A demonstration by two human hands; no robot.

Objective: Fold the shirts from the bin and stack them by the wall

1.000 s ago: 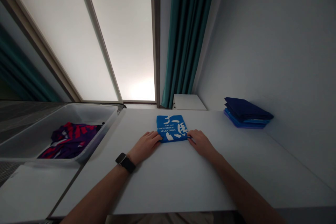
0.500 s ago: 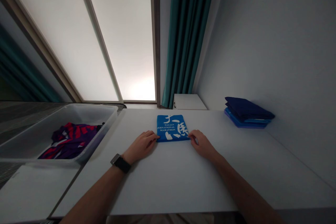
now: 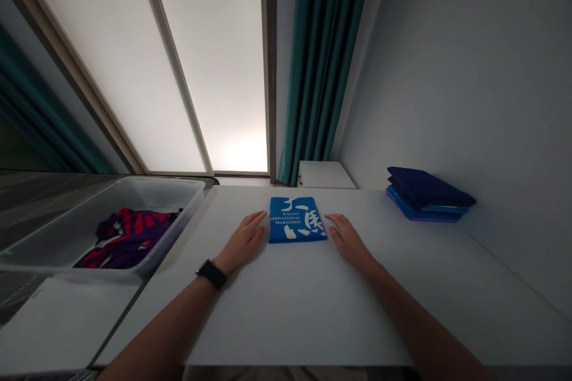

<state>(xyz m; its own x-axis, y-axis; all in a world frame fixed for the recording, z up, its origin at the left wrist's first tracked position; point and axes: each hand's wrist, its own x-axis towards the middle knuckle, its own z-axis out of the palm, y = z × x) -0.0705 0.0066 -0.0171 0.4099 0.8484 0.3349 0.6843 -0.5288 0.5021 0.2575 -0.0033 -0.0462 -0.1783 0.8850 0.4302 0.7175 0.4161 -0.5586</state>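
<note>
A blue folded shirt with white print reading "DALIAN", "MARATHON" and large white characters lies flat on the white table. To its left rests my left hand, fingers stretched out and a black watch on the wrist. My right hand lies on the other side, close to the shirt's right edge, with fingers extended and thumb apart. Neither hand holds anything.
At the left stands a translucent plastic bin holding a crumpled purple and red garment. A stack of folded blue garments sits at the right near the wall. Behind the table is a white cabinet.
Both hands have let go of the shirt's lower corners and moved slightly forward along its sides, fingers straightened. The shirt stays folded in place; the view has shifted a little.
</note>
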